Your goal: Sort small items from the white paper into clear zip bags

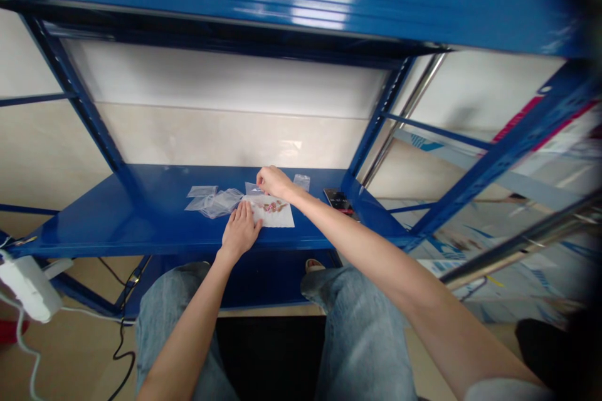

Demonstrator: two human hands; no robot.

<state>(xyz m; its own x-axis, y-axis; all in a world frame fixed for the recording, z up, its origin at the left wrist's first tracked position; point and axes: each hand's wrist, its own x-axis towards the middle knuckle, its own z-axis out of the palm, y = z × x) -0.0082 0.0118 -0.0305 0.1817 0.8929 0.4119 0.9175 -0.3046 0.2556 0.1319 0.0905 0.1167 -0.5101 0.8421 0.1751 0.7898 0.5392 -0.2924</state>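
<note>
**Left hand (239,232) pins card (275,216), right hand (275,182) bunched at clear bag (251,188)**

The left hand's fingers lie spread and unclenched on the card's near left corner, seemingly to keep it from sliding on the smooth steel. The right hand's fingers curl down at the bag by the card's far edge; whether they grasp it cannot be told. The card lies mid-shelf, its long axis running left to right, with a floral appliqué (274,206) along the same line. Just left sits a heap of bags (214,203). To the right lie a single bag (301,182) and a phone (337,200), all on the blue shelf (84,235).
</note>
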